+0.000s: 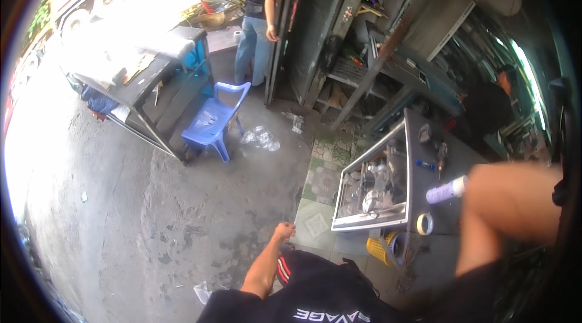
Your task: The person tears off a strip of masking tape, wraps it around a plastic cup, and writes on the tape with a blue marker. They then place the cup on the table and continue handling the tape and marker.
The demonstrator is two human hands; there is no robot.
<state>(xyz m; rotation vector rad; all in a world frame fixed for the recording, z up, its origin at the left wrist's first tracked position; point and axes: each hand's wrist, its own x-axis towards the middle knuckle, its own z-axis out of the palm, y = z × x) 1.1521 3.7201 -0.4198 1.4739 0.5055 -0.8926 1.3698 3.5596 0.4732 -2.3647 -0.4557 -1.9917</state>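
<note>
My left hand (285, 231) hangs low beside my left thigh, over the edge between grey floor and tiles. Its fingers are curled in, and I see nothing in them. My right arm (491, 201) is raised and bent above the counter, a little blurred; its forearm runs out at the right rim, so the hand does not show. By that arm a white and lavender cylinder (447, 190) lies on the dark counter top (451, 211). A roll of pale tape (425, 224) stands near the counter's front edge. Farther back are a small blue item (425, 165) and a dark tool (443, 154).
A white-framed glass case (371, 224) fronts the counter, with a yellow basket (379, 251) below. A blue plastic chair (209, 124) stands beside a dark workbench (148, 89). Clear plastic scraps (262, 138) lie on the floor. One person (257, 26) stands at the doorway, another (488, 101) behind the counter.
</note>
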